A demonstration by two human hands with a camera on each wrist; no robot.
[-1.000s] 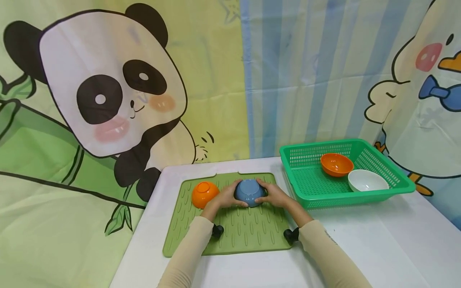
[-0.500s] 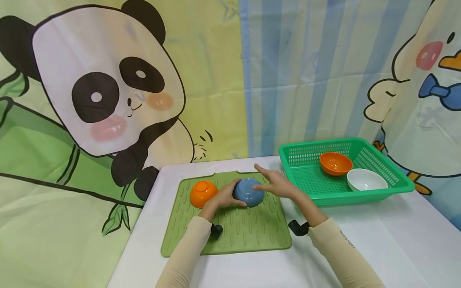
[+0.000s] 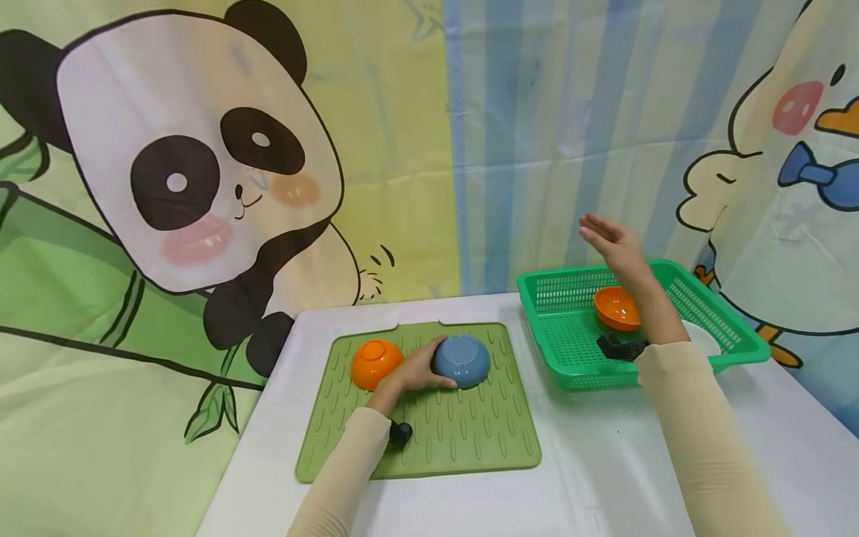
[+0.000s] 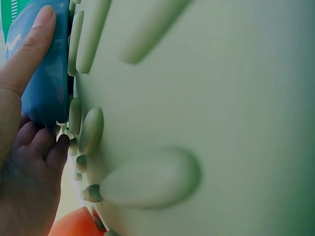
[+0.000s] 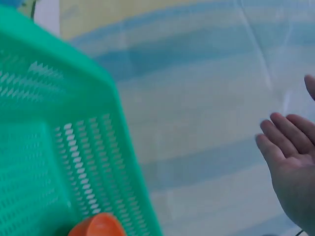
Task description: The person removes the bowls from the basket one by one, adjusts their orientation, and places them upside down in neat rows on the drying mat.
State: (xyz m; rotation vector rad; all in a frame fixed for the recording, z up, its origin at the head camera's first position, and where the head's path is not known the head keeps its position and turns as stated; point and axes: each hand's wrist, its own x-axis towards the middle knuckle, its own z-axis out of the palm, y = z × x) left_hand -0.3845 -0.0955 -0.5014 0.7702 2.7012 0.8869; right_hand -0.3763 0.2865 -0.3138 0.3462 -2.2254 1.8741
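An upside-down blue bowl (image 3: 464, 361) sits on the ribbed green mat (image 3: 463, 447). My left hand (image 3: 417, 370) holds its left side, thumb along the near wall and fingers around the far side. In the left wrist view the thumb lies on the wall of the blue bowl (image 4: 45, 83), its rim down at the mat. An upside-down orange bowl (image 3: 376, 364) stands just left of that hand. Raised over the green basket (image 3: 570, 377), my right hand (image 3: 616, 250) has nothing in it; its fingers are straight in the right wrist view.
Inside the basket are a second orange bowl (image 3: 614, 309), upright, and a white bowl (image 3: 702, 338) partly hidden by the right forearm. The white table (image 3: 590, 462) ends at a curtain (image 3: 403, 171) printed with cartoon animals. Black wrist cameras (image 3: 401, 434) sit below both hands.
The right hand has let go of the blue bowl and moved right and up to above the basket. The left hand keeps its hold, and the bowls have stayed in place.
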